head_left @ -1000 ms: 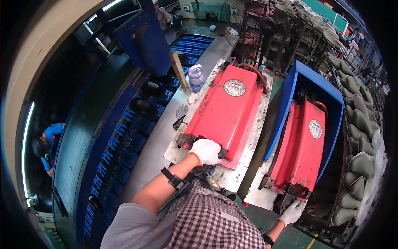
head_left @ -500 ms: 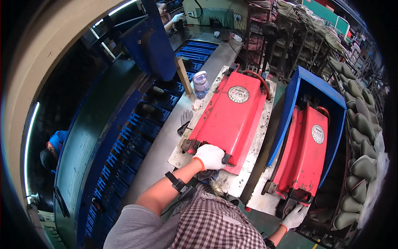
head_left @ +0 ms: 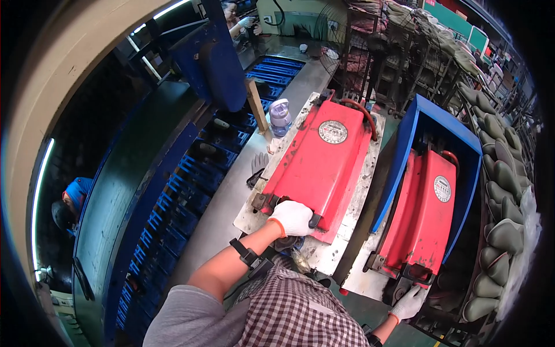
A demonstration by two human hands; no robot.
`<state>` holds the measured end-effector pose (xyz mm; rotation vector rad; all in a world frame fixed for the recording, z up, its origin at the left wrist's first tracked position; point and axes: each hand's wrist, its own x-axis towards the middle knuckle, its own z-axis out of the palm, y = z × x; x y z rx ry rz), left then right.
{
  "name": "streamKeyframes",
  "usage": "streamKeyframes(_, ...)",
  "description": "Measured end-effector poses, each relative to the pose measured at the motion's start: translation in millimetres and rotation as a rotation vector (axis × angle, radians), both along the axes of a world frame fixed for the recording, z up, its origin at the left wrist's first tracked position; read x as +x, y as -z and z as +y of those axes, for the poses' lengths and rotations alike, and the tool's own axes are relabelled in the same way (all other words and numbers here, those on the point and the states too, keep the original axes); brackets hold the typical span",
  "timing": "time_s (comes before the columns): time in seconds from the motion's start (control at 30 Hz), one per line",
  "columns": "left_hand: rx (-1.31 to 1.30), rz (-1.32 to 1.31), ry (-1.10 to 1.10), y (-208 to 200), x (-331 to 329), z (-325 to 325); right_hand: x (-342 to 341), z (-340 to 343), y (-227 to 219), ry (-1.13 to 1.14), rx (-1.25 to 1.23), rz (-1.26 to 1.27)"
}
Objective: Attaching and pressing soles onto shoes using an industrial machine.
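Observation:
Two red metal machine covers stand side by side before me, the left cover on a worn whitish base plate and the right cover partly inside a blue hood. My left hand, in a white glove with an orange cuff, is closed round the front handle of the left cover; one dark handle end shows beside it. At the right cover's front, my right hand, gloved alike, has its fingers curled at the dark handle. Its fingertips are partly hidden.
Left of the covers runs a metal bench with a clear bottle and a grey glove. Beyond lies a line of blue racks. Green-grey padded pieces are stacked on the right. Another person is at far left.
Both my hands keep their places on the two covers. At the far left, the other person's head has shifted slightly left and down.

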<state>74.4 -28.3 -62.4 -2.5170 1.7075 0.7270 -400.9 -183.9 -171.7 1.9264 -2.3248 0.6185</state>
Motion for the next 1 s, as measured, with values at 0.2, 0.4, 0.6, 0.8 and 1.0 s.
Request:
streamKeyframes(0.2,-0.01,0.005,0.002,1,-1,2,4,4,-8,-0.038,-0.031,0.017)
streamKeyframes(0.4,-0.013,-0.002,0.009,1,-1,1,0,3,-4,-0.049,-0.014,0.006)
streamKeyframes(0.6,-0.018,-0.01,0.01,2,-1,1,9,4,-5,-0.043,-0.132,0.019)
streamKeyframes(0.8,0.003,-0.004,-0.002,-1,-1,1,4,4,-6,-0.062,-0.064,0.022)
streamKeyframes(1.0,0.008,-0.008,-0.002,-9,-3,0,9,6,-12,-0.023,-0.03,-0.035)
